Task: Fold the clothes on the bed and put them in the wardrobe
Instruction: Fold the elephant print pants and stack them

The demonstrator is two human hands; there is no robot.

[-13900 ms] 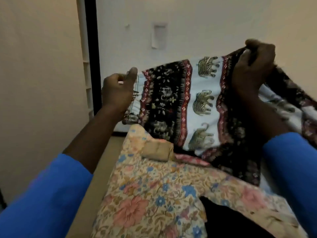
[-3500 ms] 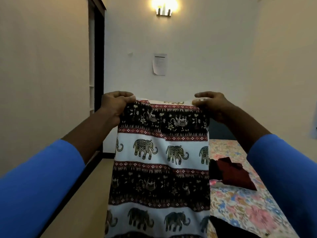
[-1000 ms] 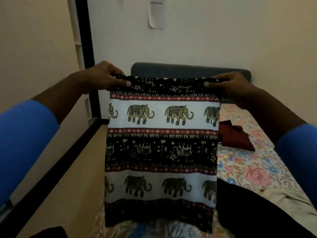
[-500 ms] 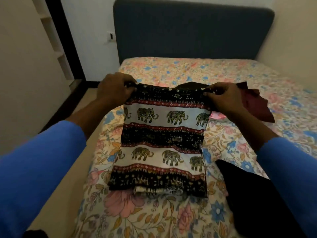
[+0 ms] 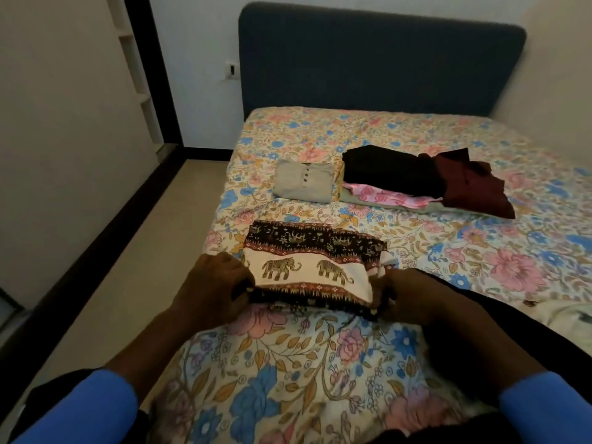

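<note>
An elephant-print garment (image 5: pixel 309 264), black, white and red, lies folded into a compact rectangle on the floral bed sheet (image 5: pixel 320 363). My left hand (image 5: pixel 213 291) pinches its near left corner and my right hand (image 5: pixel 403 294) pinches its near right corner, both along the near edge. Farther up the bed rest a folded beige buttoned top (image 5: pixel 304 184), a black folded garment (image 5: pixel 389 169) on a pink floral one (image 5: pixel 390 197), and a maroon garment (image 5: pixel 471 181).
A dark blue headboard (image 5: pixel 378 62) stands against the far wall. The floor (image 5: pixel 128 270) runs along the bed's left side beside a wall with a dark frame and white shelves (image 5: pixel 134 72). Dark cloth (image 5: pixel 512 322) lies under my right forearm, white cloth (image 5: pixel 570 315) at the right edge.
The elephant-print garment went from hanging in the air to lying on the bed, then was folded in half. My hands now grip its near edge rather than its far one.
</note>
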